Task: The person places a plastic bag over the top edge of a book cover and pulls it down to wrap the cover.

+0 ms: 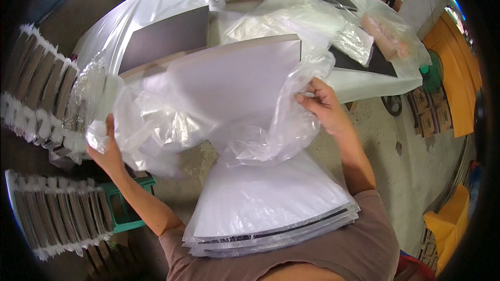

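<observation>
A flat pale panel [234,80] stands tilted at the table edge in front of me. Crumpled clear plastic bag [260,143] is gathered around its lower part and both sides. My left hand [107,145] grips a bunched part of the bag on the left, thumb up. On the right, my right hand [323,104] pinches the bag's other side between thumb and fingers, close to the panel's right edge. Below the bag, a fanned stack of flat clear plastic sleeves [271,203] lies against my lap and torso. The panel's lower edge is hidden by the plastic.
Dark flat panels [166,39] lie on the plastic-covered table [104,34]. Loose clear bags [291,15] are heaped at the back. Plastic-wrapped stacks [57,213] stand at left beside a green stool [122,205]. An orange board [453,67] and cartons [429,112] are at right.
</observation>
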`<state>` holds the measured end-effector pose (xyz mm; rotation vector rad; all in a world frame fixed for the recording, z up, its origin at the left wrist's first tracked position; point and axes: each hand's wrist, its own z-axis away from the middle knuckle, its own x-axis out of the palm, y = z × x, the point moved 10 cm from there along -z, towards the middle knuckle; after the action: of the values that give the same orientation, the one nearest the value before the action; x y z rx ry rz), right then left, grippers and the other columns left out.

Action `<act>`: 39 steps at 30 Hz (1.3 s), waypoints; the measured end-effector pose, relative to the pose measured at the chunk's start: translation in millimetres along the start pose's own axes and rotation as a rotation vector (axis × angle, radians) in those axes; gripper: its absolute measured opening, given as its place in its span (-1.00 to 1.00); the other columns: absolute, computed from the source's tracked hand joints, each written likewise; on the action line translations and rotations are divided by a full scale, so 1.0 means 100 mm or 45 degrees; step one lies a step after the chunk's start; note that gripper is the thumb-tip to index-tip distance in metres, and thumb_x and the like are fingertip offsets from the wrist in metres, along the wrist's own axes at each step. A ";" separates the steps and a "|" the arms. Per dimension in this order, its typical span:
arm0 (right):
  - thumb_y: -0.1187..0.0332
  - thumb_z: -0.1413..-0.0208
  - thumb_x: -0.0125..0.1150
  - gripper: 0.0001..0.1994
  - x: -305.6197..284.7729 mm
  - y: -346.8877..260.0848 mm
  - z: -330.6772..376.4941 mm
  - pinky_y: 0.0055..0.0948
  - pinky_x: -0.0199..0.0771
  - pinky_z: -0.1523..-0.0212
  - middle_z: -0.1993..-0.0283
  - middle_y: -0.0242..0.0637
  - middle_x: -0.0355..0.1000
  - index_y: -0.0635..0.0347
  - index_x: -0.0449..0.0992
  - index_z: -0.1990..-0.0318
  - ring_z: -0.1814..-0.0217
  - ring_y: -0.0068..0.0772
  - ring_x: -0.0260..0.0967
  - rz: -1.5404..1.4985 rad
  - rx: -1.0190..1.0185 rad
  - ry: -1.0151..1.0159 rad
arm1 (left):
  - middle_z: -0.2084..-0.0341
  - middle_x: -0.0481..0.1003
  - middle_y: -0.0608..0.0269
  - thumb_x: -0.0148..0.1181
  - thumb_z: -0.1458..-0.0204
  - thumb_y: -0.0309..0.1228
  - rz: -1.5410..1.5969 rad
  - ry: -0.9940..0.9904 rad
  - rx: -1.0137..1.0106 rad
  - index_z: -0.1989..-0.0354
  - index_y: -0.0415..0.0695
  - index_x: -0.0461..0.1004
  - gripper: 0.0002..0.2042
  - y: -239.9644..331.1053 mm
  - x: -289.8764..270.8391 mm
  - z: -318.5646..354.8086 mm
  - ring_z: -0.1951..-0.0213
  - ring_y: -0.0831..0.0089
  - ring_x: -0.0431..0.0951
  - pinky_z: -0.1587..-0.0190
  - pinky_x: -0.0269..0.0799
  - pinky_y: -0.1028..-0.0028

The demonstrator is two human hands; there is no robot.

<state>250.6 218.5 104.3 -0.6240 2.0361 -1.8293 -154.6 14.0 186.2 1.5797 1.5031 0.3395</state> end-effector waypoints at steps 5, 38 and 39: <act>0.47 0.10 0.14 -0.70 0.79 -0.14 0.00 -0.55 0.34 0.24 0.15 -0.33 0.34 0.23 0.32 0.15 0.18 -0.44 0.33 0.508 -0.156 -0.463 | 0.34 0.44 0.15 0.18 0.28 -0.46 0.654 -1.036 -0.061 0.17 -0.25 0.33 -0.60 0.70 1.47 1.18 0.33 0.36 0.45 0.24 0.34 0.41; 0.61 0.28 0.23 -0.65 -0.46 -0.16 0.08 -0.72 0.32 0.33 0.34 -0.25 0.42 0.23 0.38 0.22 0.30 -0.60 0.34 -0.107 -0.067 0.205 | 0.09 0.29 0.19 -0.03 0.05 -0.35 1.741 -0.628 -0.620 -0.01 -0.21 0.20 -0.58 -0.12 0.94 1.08 -0.03 0.36 0.21 -0.06 0.14 0.33; 0.62 0.29 0.23 -0.68 -0.18 -0.27 0.11 -0.70 0.33 0.31 0.36 -0.26 0.43 0.24 0.39 0.26 0.32 -0.59 0.35 -0.077 -0.155 0.100 | 0.11 0.30 0.17 -0.01 0.06 -0.32 1.666 -0.858 -0.573 0.01 -0.20 0.20 -0.59 0.34 1.26 1.24 0.00 0.38 0.24 -0.02 0.17 0.37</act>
<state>274.1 217.0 128.8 -0.6630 2.2167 -1.7999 -14.6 81.9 95.2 1.8142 -0.2516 0.6944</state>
